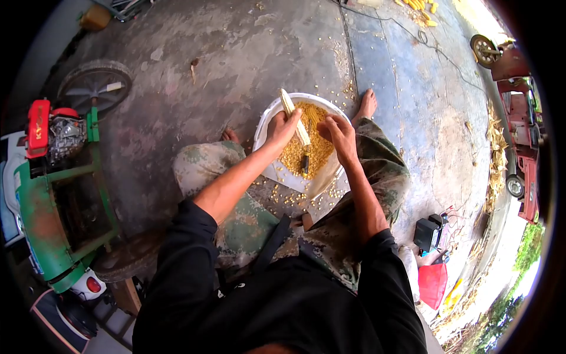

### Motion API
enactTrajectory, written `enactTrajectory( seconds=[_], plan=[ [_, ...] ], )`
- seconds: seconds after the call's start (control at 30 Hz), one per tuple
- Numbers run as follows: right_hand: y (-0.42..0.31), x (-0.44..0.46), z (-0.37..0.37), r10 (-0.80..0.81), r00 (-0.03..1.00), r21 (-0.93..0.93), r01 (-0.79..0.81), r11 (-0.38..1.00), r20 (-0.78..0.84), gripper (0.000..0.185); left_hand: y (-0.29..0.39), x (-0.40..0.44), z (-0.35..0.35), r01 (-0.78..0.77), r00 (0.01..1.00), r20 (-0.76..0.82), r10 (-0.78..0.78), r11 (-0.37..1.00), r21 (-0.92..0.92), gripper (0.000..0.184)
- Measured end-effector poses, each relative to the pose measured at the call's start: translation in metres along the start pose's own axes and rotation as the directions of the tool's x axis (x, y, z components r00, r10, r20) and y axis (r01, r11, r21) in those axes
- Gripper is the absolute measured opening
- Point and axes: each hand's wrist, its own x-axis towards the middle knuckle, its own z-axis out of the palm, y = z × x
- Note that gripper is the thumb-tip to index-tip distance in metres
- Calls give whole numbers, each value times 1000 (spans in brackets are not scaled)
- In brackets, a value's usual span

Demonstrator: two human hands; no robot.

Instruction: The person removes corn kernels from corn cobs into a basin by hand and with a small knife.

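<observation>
My left hand [284, 127] is wrapped round a long corn cob [286, 101], pale and mostly bare, which slants over a white tub [263, 124]. Loose yellow corn kernels [321, 152] fill the tub. A screwdriver-like tool with a black and yellow handle [306, 164] lies on the kernels, just below the cob's lower end; its shaft is hard to see. To the right of the cob, my right hand [338, 134] hangs over the tub with its fingers curled closed. Whatever it may hold is hidden.
Kernels are scattered on the concrete floor round the tub. A green machine frame with a red engine [39, 127] and wheels stands at left. Yellow corn ears [417, 5] lie at top right. A black battery-like box [425, 233] and a red bag [432, 285] sit at lower right.
</observation>
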Motion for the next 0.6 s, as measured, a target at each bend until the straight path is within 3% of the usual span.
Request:
enactTrajectory(
  seconds=[0.13,0.23,0.27,0.3,0.37,0.43,0.47,0.53,0.57,0.6],
  plan=[
    [-4,-23,15,264,928,-25,-267,963,264,53,9,-2,-3,-24,999,48,21,998,62,48],
    [-6,-39,28,237,892,-42,-240,970,384,48,14,-5,0,3,988,151,-8,1000,29,46],
    [-7,-44,28,209,909,-53,-203,978,362,46,12,-3,-1,-21,985,175,6,996,88,44],
    [-8,-47,27,201,922,-83,-183,980,331,46,25,-11,2,54,978,201,-59,998,31,42],
    [-13,-53,19,163,959,-57,-154,986,233,44,17,0,-3,102,956,274,-103,995,19,52],
    [-18,-56,11,146,983,75,-154,985,109,43,6,9,-4,194,944,285,-168,979,-63,56],
    [-25,-57,5,113,991,72,-119,990,78,44,1,15,-10,142,927,361,-96,985,-101,51],
    [-43,-64,-10,53,994,34,-56,998,99,44,9,1,1,106,969,239,-69,984,-144,31],
    [-57,-69,-14,45,992,-49,-39,998,115,45,-27,34,-16,153,892,444,-87,982,-115,25],
    [-65,-74,-19,10,986,-128,11,992,166,47,-10,9,-11,98,939,328,-102,995,29,25]
  ],
)
